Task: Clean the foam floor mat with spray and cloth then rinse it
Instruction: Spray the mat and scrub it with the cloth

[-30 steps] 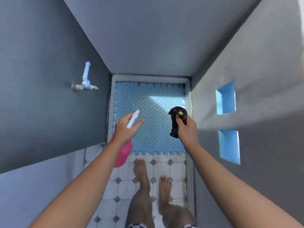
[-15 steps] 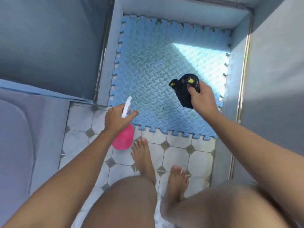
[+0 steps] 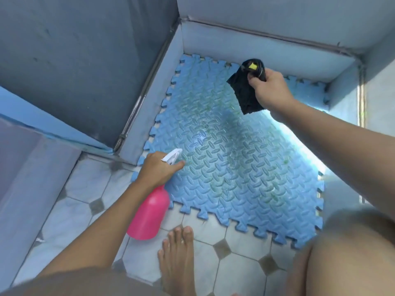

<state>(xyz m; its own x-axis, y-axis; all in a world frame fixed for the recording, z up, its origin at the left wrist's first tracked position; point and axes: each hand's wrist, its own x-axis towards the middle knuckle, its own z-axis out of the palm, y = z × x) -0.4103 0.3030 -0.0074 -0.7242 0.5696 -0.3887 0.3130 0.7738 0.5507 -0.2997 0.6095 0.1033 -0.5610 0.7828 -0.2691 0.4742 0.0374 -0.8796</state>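
Observation:
A blue foam floor mat (image 3: 239,159) with a diamond-plate pattern and jigsaw edges lies flat on the floor in a walled corner. Faint greenish marks show on it. My left hand (image 3: 157,168) grips the white trigger head of a pink spray bottle (image 3: 149,214) at the mat's near left edge, nozzle pointing over the mat. My right hand (image 3: 270,87) holds a black cloth (image 3: 245,92) with a small yellow tag above the mat's far part; the cloth hangs down from my fingers.
Grey walls (image 3: 96,60) close in the mat on the left, far and right sides, with a low curb (image 3: 245,42) along the back. White tiles with grey diamonds (image 3: 213,263) cover the near floor. My bare foot (image 3: 177,259) and bent knees are close to the mat's near edge.
I have crouched lower, so the mat fills more of the view. My right hand moved the cloth toward the mat's far side. The left hand keeps the bottle by the near left edge.

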